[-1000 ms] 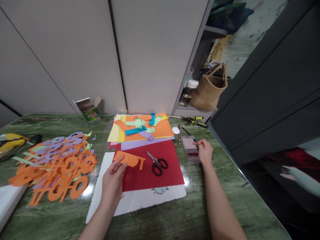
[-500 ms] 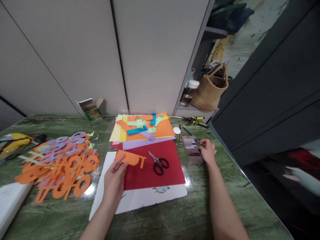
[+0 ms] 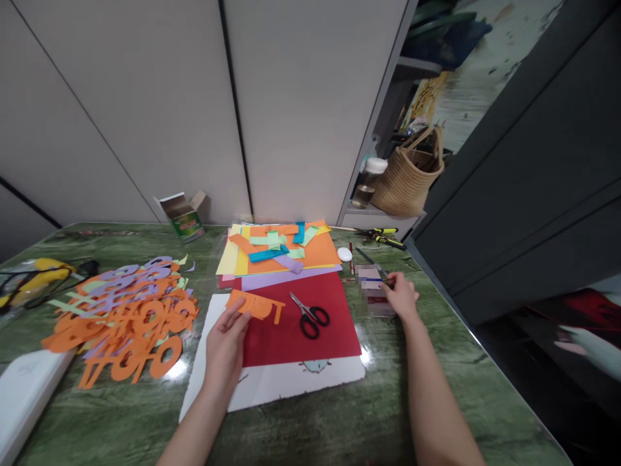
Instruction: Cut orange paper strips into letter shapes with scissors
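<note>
My left hand (image 3: 227, 336) pinches an orange cut-out paper piece (image 3: 259, 307) over the left part of a red sheet (image 3: 286, 346). Black-handled scissors (image 3: 309, 316) lie on that sheet, to the right of the orange piece. My right hand (image 3: 402, 296) is at the right edge of a blurred, pale rectangular item (image 3: 372, 291). Its fingers are pressed together at the lower end of a thin dark tool (image 3: 371, 260), whose grip end is hidden. Under the red sheet is a white sheet (image 3: 291, 382) with a small drawing.
Cut orange and purple paper shapes (image 3: 130, 317) are heaped at the left, by a white box (image 3: 32, 395). Coloured strips (image 3: 274, 239) lie on stacked sheets behind. A green box (image 3: 187, 223), a white oval item (image 3: 345, 254) and yellow-black pliers (image 3: 383, 237) stand or lie farther back.
The view has shifted slightly, so the table items appear a little farther right. Both hands keep nearly the same pose, and the orange piece stays in my left hand.
</note>
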A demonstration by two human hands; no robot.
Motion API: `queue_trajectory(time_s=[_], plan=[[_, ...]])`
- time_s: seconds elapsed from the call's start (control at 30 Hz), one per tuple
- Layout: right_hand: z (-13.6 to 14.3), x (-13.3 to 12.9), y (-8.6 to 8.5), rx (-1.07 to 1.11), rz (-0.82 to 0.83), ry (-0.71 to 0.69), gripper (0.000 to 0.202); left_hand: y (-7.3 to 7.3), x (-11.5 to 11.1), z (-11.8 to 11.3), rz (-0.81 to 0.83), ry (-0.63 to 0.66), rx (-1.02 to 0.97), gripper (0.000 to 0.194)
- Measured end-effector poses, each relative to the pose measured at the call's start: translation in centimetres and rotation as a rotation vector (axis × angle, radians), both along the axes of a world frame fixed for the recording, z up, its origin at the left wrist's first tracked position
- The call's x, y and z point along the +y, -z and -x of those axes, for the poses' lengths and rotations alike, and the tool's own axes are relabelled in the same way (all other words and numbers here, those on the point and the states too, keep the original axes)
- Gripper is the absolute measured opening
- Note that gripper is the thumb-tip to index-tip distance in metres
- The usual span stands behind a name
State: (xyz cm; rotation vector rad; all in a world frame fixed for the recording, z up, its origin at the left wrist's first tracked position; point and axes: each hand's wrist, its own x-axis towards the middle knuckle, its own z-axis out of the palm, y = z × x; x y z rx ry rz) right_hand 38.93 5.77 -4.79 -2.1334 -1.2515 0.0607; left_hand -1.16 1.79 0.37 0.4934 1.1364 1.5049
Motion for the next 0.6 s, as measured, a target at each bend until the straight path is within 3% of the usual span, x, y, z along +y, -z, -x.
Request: queue_trajectory(time_s=[0.2,0.3,0.4,0.53,0.6], plan=[[0.7,-0.9,-2.2,0.008,-0.172,0.094,0.03,0.2,-0.1,0.0,-0.049,0.002,0.044,0.048],[2.4,-1.0,-3.5,0.011,-0.2,0.049,0.031,0.4,-0.1,0.0,-0.07,0.014,0.095,0.049],[5.9,-1.2,-4.2,0.018,-0.141,-0.116,0.026,0.5,-0.2,0.0,-0.11,0.017,0.168,0.045],[12.5,-3.1,-4.4,0.004,-0.004,-0.457,0.019,0.2,-0.4,0.2,-0.136,0.025,0.288,0.041],[15.7,-4.7,-4.4,-0.173,0.121,-0.6,0.018,0.0,-0.5,0.3,-0.162,0.023,0.335,0.037]])
